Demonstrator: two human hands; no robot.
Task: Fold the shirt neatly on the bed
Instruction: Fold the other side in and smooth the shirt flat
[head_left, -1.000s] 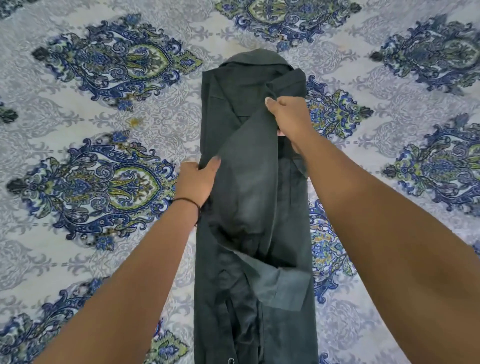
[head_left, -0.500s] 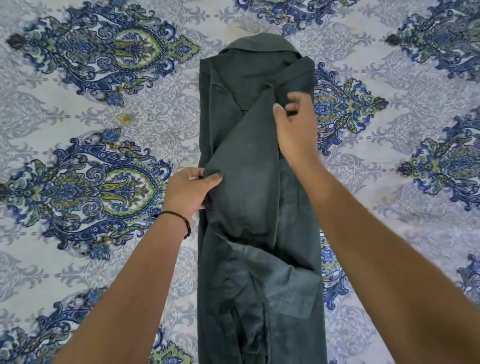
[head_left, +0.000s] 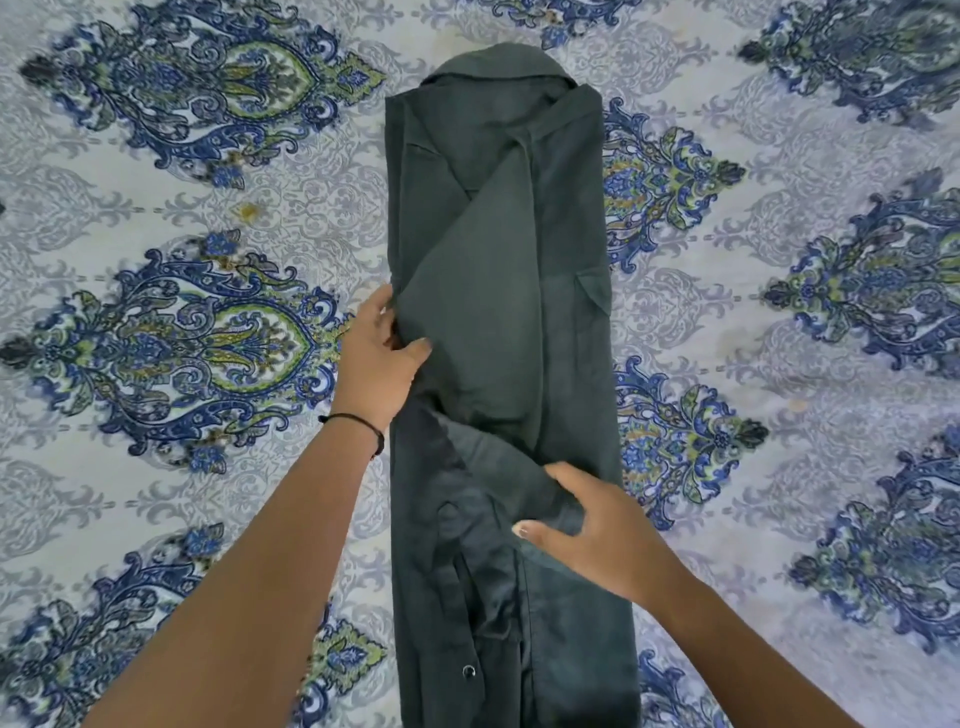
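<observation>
A dark green shirt (head_left: 498, 270) lies on the bed as a long narrow strip, collar at the far end, both sides folded inward. One sleeve runs diagonally down its middle. My left hand (head_left: 376, 358) pinches the shirt's left edge about halfway along, thumb on top of the cloth. My right hand (head_left: 592, 525) grips the sleeve's cuff end lower down, near the strip's right side, fingers closed over the fabric. The shirt's hem runs out of view at the bottom.
The bed (head_left: 208, 218) is covered by a pale sheet printed with blue and green ornamental medallions, spreading flat on both sides of the shirt. A thin black band circles my left wrist (head_left: 358, 423).
My right hand let go of the sleeve's upper part near the collar and came down to the cuff end. My left hand stayed on the left edge. The sleeve lies flatter.
</observation>
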